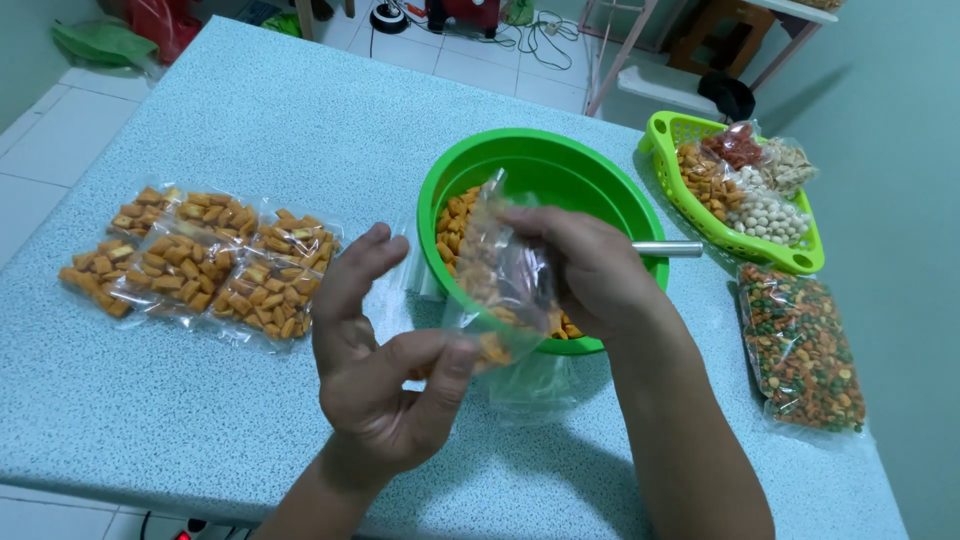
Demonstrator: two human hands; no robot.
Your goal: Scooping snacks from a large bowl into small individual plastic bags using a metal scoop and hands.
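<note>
A small clear plastic bag [505, 275] partly filled with orange square snacks hangs between both hands, in front of a green bowl [560, 165]. My left hand [385, 365] pinches the bag's lower corner with thumb and fingers. The bag's upper edge is gripped by my right hand [590, 270], which reaches over the bowl's near rim. More orange snacks [455, 215] lie inside the bowl. A metal handle [668, 249] sticks out over the bowl's right rim.
Several filled snack bags [205, 260] lie on the speckled blue table [250, 110] to the left. A green basket [665, 130] of mixed snack bags stands at the right, with a large bag of green and orange snacks [800, 345] below it. Empty clear bags [410, 280] lie beside the bowl.
</note>
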